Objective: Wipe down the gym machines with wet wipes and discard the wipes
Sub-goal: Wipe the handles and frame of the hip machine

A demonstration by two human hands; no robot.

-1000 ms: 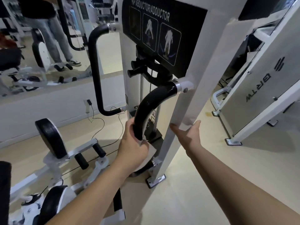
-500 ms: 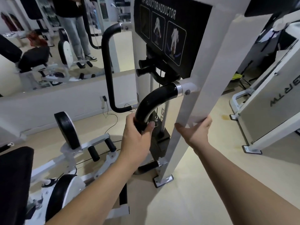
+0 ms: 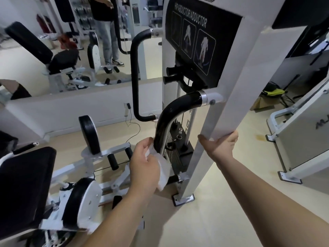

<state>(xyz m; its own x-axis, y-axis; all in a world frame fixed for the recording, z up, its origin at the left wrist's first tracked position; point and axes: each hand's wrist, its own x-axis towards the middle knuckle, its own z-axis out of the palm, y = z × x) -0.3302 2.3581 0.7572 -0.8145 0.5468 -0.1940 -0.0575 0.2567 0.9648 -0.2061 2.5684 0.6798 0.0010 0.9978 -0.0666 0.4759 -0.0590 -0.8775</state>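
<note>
Left hand [image 3: 144, 164] lower, wipe [image 3: 163, 168] against handle [image 3: 170, 114]

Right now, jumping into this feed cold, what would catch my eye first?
Centre frame, the left hand has its grip on a white wet wipe pressed against the lower curve of the black padded handle. Just right, the right hand holds the white upright post; above hangs the black Hip Abductor/Adductor placard.
</note>
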